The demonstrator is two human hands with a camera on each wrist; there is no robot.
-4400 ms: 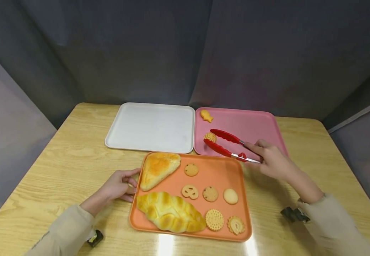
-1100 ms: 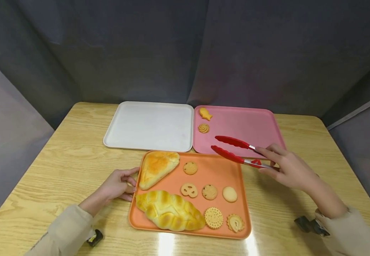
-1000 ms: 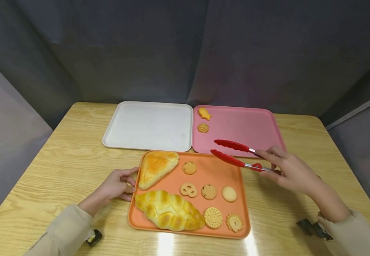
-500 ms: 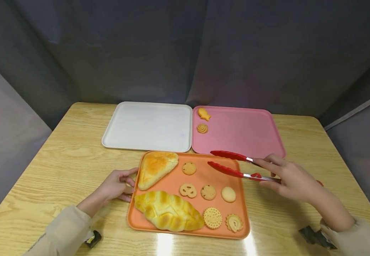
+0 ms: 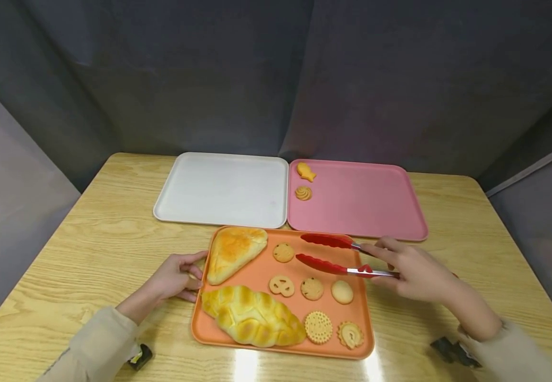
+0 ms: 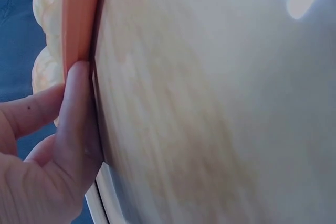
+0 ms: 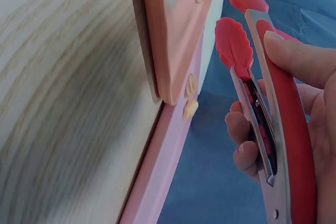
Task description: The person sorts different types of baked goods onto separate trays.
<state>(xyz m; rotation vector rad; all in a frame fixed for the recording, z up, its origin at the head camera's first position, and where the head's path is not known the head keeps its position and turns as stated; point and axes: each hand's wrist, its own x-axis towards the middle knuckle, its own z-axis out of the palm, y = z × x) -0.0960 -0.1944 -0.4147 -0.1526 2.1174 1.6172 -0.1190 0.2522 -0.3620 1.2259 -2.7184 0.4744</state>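
My right hand (image 5: 419, 273) grips red-tipped metal tongs (image 5: 325, 264), whose jaws stand apart over the upper right of the orange tray (image 5: 333, 350). Nothing is between the tips. Just left of them lies a chocolate chip cookie (image 5: 283, 253). The right wrist view shows the thumb on the tongs' red handle (image 7: 291, 124). My left hand (image 5: 173, 278) holds the orange tray's left rim; in the left wrist view its fingers (image 6: 79, 108) meet at that edge. Beside it on the tray are a triangular bread (image 5: 235, 252) and a braided bread (image 5: 256, 318).
Also on the orange tray are a pretzel cookie (image 5: 281, 286), another chip cookie (image 5: 312, 288), a plain round cookie (image 5: 342, 292), a dotted biscuit (image 5: 318, 327) and a scalloped cookie (image 5: 350, 335). Behind stand a white tray (image 5: 223, 191) and a pink tray (image 5: 361, 196) bearing a fish cracker (image 5: 306, 172) and swirl cookie (image 5: 303, 193).
The right hand let the swirl cookie go on the pink tray, below the fish cracker. The spread tongs then came toward the person and left, over the orange tray. The left hand stayed.
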